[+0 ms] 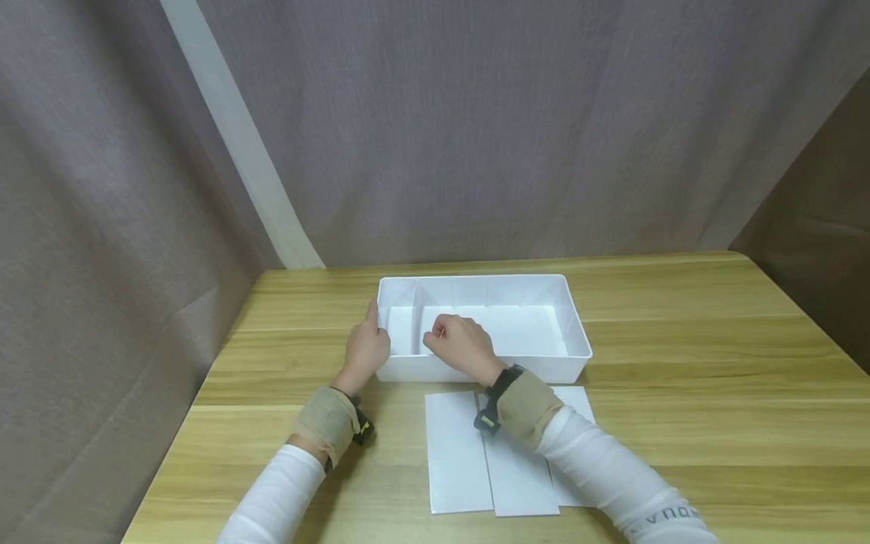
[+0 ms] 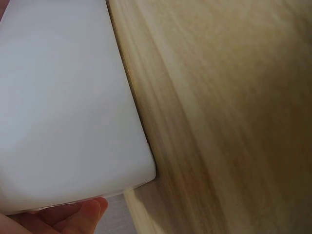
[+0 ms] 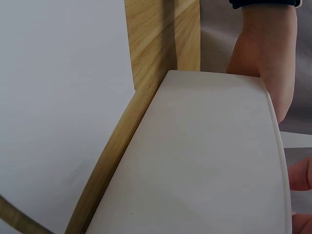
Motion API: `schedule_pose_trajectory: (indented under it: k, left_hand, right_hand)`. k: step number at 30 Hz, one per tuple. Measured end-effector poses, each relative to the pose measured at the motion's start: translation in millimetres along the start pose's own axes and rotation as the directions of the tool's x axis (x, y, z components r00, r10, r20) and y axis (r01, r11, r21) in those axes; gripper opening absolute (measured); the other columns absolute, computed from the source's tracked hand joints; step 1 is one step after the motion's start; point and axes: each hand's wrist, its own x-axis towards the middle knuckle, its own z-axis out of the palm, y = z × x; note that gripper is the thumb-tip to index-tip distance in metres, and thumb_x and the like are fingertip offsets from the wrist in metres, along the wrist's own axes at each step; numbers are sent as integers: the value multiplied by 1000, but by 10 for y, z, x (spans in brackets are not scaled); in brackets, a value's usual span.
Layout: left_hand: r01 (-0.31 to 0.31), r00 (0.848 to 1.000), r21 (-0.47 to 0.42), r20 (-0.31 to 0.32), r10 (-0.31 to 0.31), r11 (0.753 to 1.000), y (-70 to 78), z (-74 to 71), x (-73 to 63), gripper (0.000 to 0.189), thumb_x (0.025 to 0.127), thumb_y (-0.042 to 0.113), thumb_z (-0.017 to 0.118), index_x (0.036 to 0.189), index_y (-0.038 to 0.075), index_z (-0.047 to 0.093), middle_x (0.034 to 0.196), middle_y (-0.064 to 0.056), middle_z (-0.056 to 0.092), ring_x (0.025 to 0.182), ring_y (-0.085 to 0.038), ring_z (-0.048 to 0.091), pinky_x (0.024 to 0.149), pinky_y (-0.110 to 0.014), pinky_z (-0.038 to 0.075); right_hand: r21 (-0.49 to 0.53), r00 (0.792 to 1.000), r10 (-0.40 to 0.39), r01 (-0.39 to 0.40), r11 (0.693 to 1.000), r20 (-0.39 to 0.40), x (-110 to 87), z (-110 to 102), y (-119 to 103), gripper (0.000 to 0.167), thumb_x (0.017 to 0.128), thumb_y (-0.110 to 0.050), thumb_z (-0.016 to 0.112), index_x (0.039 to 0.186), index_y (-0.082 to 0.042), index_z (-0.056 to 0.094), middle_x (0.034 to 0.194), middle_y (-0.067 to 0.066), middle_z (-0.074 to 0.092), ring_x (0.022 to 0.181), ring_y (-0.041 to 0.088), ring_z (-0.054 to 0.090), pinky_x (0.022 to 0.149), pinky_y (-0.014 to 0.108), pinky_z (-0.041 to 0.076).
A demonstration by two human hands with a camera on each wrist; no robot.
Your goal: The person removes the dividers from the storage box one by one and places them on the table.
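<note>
A white plastic box [image 1: 567, 370] lies lengthwise on the table, with an upright divider [image 1: 417, 317] marking off a narrow compartment at its left. My left hand [image 1: 367, 347] grips the box's front left corner, thumb over the rim and index finger along the left side. Its fingertips [image 2: 87, 214] show at the box edge in the left wrist view. Over the front wall reaches my right hand [image 1: 465, 344], fingers bent loosely just right of the divider. Two of its fingertips [image 3: 300, 175] appear apart beyond the rim in the right wrist view, nothing visible between them.
Several flat white panels [image 1: 458, 453] lie side by side in front of the box, partly beneath my right forearm. The wooden table [image 1: 680, 363] extends to both sides. A grey curtain [image 1: 476, 136] hangs behind its far edge.
</note>
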Motion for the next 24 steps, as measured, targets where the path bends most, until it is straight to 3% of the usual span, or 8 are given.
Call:
schedule_pose_trajectory:
  k: [7, 13, 18, 24]
  left_hand:
    - [6, 1000, 6, 6, -6, 1000, 4, -5, 4, 59, 86, 4, 35, 141, 2, 16, 95, -27, 59, 64, -25, 51, 65, -38, 46]
    - [12, 1000, 10, 2, -12, 1000, 8, -11, 0, 58, 86, 5, 35, 140, 1, 17, 108, -29, 56, 73, -28, 53, 73, -42, 46]
    - [-2, 1000, 12, -7, 2, 1000, 3, -7, 2, 58, 85, 5, 36, 140, 0, 18, 110, -30, 55, 76, -30, 55, 74, -44, 47]
    - [-3, 1000, 10, -7, 3, 1000, -1, -1, 4, 59, 85, 4, 37, 140, 1, 18, 96, -28, 59, 67, -26, 53, 65, -39, 47]
  right_hand:
    - [21, 1000, -3, 2, 1000, 12, 16, 9, -17, 15, 78, -23, 51, 70, -12, 58, 56, -2, 50, 50, 13, 43, 44, 24, 30]
    - [18, 1000, -3, 2, 1000, 13, 42, 30, -36, 16, 79, -24, 52, 70, -12, 58, 56, -2, 50, 51, 13, 44, 44, 23, 30]
    - [16, 1000, -12, 12, 1000, 10, 55, 45, -60, 16, 79, -24, 51, 70, -12, 58, 56, -2, 50, 50, 12, 43, 44, 23, 30]
    - [22, 1000, -18, 17, 1000, 17, 56, 52, -100, 17, 79, -23, 50, 69, -12, 58, 56, -2, 50, 49, 12, 43, 43, 23, 29]
